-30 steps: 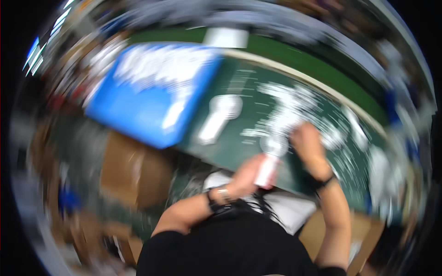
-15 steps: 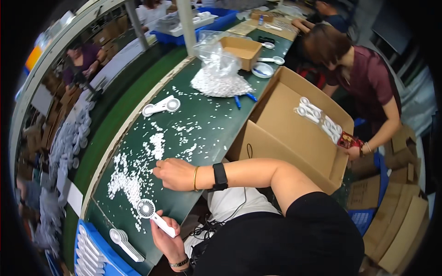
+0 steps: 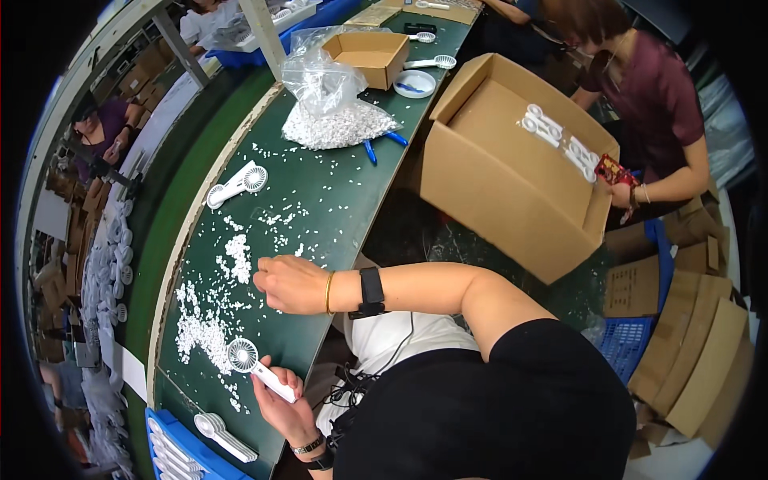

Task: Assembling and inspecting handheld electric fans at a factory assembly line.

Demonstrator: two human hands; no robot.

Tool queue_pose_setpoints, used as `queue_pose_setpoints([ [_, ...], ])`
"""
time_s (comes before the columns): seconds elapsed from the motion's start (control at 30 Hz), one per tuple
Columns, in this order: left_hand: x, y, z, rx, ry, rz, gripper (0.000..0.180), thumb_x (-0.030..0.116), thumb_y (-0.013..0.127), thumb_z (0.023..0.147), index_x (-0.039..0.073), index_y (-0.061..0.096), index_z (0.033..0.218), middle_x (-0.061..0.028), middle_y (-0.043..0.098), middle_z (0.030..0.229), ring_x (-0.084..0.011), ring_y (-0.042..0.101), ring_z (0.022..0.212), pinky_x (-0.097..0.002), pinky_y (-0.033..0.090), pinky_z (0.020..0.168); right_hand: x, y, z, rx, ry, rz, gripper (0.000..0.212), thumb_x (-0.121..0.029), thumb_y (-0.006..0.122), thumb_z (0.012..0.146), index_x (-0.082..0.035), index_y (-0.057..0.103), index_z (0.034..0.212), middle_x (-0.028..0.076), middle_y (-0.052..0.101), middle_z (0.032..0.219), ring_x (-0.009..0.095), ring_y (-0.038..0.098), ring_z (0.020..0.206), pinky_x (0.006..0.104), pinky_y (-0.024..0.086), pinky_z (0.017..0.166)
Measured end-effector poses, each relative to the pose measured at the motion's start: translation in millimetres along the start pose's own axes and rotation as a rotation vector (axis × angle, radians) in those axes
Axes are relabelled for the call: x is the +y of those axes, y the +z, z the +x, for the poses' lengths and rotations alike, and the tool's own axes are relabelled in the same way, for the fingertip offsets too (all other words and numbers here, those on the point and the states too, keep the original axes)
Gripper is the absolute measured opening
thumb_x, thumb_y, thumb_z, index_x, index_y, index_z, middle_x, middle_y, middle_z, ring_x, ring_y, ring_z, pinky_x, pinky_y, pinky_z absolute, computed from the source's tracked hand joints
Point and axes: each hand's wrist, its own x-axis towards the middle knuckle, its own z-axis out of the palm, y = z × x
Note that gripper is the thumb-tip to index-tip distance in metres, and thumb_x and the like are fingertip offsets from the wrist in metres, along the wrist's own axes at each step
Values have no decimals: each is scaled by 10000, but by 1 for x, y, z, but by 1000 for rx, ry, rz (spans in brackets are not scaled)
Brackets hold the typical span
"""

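My left hand [image 3: 282, 400] grips a white handheld fan [image 3: 243, 355] by its handle, round grille up and tilted to the left. Over the green tabletop, my right hand [image 3: 293, 285] has its fingers bent together at the edge of the scattered small white pieces [image 3: 202, 336]; whether anything is pinched there is hidden. Several more white fans [image 3: 224, 436] lie stacked below my left hand, beside a blue crate [image 3: 172, 428] with fans in it. A further pair of white fans [image 3: 238, 184] rests farther up the table.
A clear bag of white pieces [image 3: 332, 124], blue pens [image 3: 370, 152], a small carton [image 3: 372, 58] and a round white dish [image 3: 414, 83] stand at the far end. At right, a person in maroon [image 3: 656, 104] handles a large cardboard box [image 3: 496, 184] holding white fans.
My view has shifted, so the table appears farther left. The large cardboard box has swung away from the table edge. Both hands keep nearly the same pose, the left still gripping the fan.
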Motion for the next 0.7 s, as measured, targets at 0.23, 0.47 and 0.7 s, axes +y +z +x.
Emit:
queue_pose_setpoints([
  [0.23,0,-3,0,-17,7,3,388,312,373,1119,-11,548,1246,-34,461,746,-117,432,638,-227,333,474,12,0,-8,6,21,-33,108,-75,680,797,20,645,834,207,615,947,381,658,863,462,549,750],
  [0.47,-2,-2,0,-18,19,2,392,316,364,1123,-8,538,1256,-32,461,749,-112,436,638,-224,333,470,17,4,2,-38,-45,-175,86,-85,689,797,-3,663,799,193,619,949,350,659,879,455,547,779],
  [0.7,-2,-4,1,-17,21,17,408,335,351,1124,-2,531,1267,-26,457,753,-109,430,633,-223,330,479,20,7,0,-27,-88,-194,85,-88,650,819,-16,665,776,174,622,945,334,652,885,435,543,788],
])
